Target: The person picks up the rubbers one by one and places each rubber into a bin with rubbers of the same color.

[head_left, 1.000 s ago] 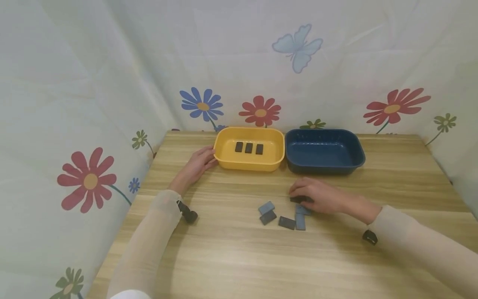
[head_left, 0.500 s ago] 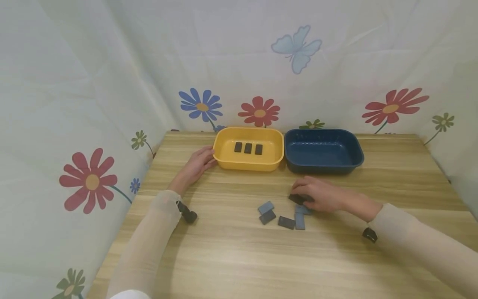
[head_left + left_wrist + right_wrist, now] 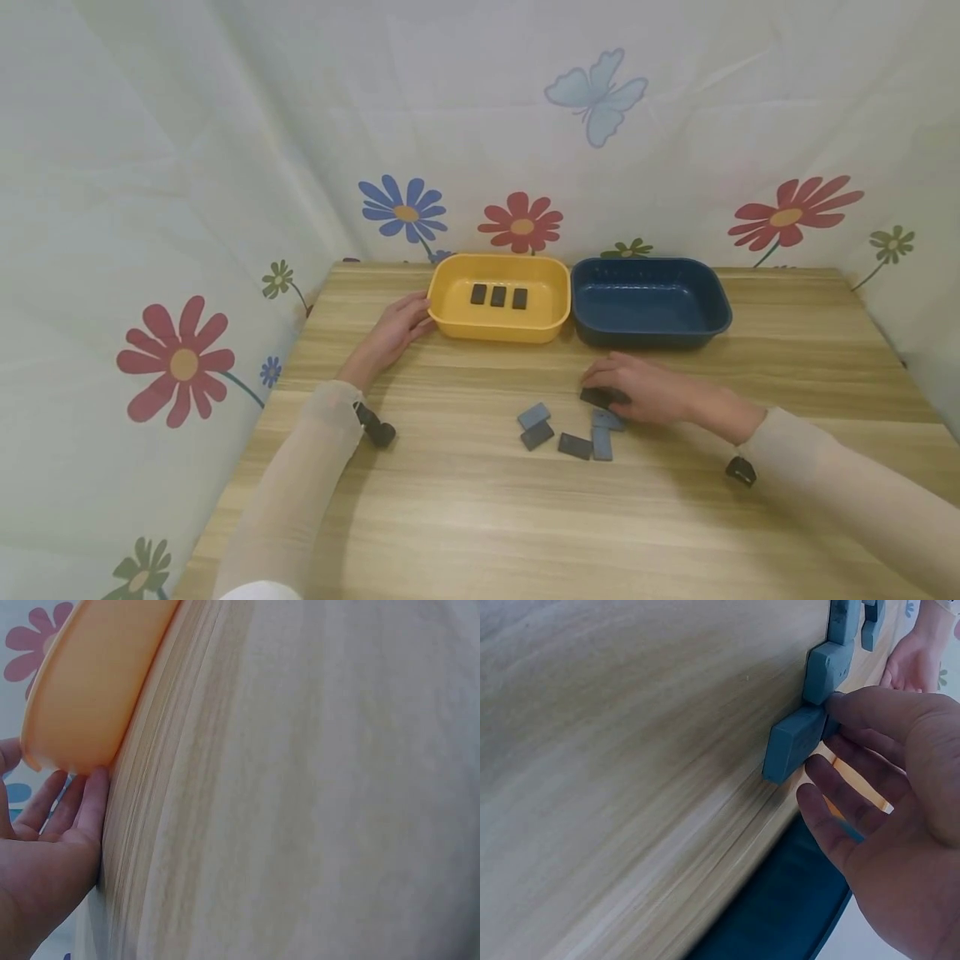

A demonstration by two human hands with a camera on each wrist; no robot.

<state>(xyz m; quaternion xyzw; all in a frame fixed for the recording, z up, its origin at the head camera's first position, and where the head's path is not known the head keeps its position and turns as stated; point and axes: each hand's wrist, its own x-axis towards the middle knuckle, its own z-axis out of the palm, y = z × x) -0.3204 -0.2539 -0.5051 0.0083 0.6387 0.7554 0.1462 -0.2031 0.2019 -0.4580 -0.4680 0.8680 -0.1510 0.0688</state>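
Observation:
My left hand (image 3: 393, 333) rests at the left end of the yellow bin (image 3: 502, 332), fingertips touching its wall; in the left wrist view its fingers are fairly straight against the orange-looking side. Three dark tiles stand in a row inside that bin. My right hand (image 3: 645, 390) pinches a dark domino-like tile (image 3: 597, 397) between thumb and fingers, close over a blue tile (image 3: 609, 421). Most of the pinched tile (image 3: 832, 729) is hidden behind the thumb in the right wrist view. Another blue tile (image 3: 602, 444) and a dark tile (image 3: 574, 447) lie just in front.
A dark blue bin (image 3: 651, 340) stands right beside the yellow one at the back of the wooden table (image 3: 465, 517). Left of the right hand, a blue tile (image 3: 534, 416) overlaps a dark tile (image 3: 537, 437). Flower-printed cloth (image 3: 660, 167) hangs behind.
The dark tile in my right hand has tipped slightly, showing more of its face. My left hand and both bins stay where they were.

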